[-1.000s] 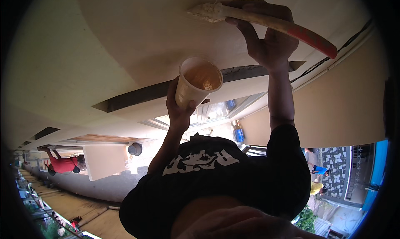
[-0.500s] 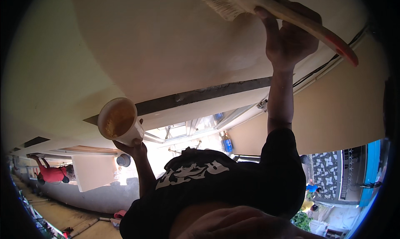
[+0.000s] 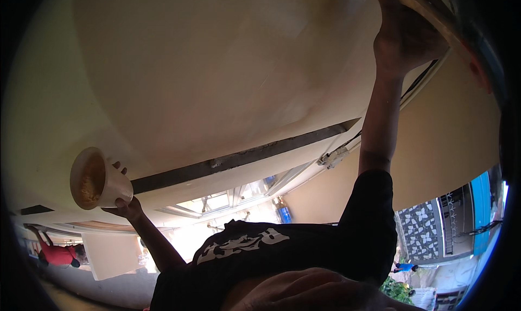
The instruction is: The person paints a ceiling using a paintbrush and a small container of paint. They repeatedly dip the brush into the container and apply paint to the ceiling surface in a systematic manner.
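Head view shows a pale plastic cup [image 3: 116, 186] in the left grip [image 3: 129, 207], the thumb on one side near its base and fingertips showing past the other. Its open mouth, on the side away from the wrist, reveals a tan, wet-looking residue [image 3: 91, 185]; how deep that goes cannot be told. The cup looks light, thin-walled and a little springy, so a hard squeeze might dent it, and wet smears could make it slippery. The lower wall near the base seems the best hold, clear of the mouth.

The right grip [image 3: 411, 40] is closed around a long-handled brush [image 3: 426, 7], whose head is mostly cut off by the upper edge. The handle seems stiff and should be easiest to hold mid-length, between the bristles and the reddish end.

Between the two grips spreads a broad plastered surface [image 3: 217, 67], with a dark slot [image 3: 244, 158] running from just beside the cup toward the right forearm. A black cable [image 3: 419, 83] passes just below the right grip and could catch the wrist. Below the left grip are a pale panel [image 3: 111, 254] and a person in red [image 3: 57, 255], both apart from the cup.
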`<state>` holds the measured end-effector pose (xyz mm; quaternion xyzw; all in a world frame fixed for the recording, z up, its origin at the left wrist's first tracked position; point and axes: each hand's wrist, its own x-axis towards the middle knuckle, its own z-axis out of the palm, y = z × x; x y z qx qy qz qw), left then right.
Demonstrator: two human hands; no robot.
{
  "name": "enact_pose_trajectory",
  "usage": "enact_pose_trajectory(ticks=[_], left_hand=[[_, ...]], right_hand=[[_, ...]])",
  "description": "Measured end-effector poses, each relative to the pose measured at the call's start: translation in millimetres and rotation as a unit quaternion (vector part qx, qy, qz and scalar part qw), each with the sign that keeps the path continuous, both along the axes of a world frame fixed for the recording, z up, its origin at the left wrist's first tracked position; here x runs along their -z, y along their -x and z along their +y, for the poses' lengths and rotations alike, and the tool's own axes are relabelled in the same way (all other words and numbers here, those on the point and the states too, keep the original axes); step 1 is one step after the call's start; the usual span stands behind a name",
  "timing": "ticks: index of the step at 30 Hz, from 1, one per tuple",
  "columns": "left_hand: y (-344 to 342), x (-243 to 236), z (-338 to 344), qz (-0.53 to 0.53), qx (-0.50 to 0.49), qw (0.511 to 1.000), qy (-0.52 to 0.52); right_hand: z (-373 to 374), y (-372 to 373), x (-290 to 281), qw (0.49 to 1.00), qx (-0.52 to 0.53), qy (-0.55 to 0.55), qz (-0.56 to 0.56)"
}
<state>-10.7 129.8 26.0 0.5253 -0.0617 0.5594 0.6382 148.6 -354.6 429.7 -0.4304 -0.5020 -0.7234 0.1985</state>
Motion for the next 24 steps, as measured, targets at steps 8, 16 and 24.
enact_pose_trajectory(ticks=[8,16,24], left_hand=[[-19.7,-15.2,13.1,-0.022,0.039,0.999,-0.019],[-35.5,20.9,36.6,-0.058,0.081,0.995,0.016],[-33.0,5.0,33.1,-0.045,0.034,0.998,0.009]], right_hand=[[53.5,19.3,76.4,0.987,0.122,0.108,-0.01],[38.2,9.8,26.1,0.968,-0.121,0.147,0.165],[42.6,5.7,-42.6,0.993,0.008,0.056,-0.1]])
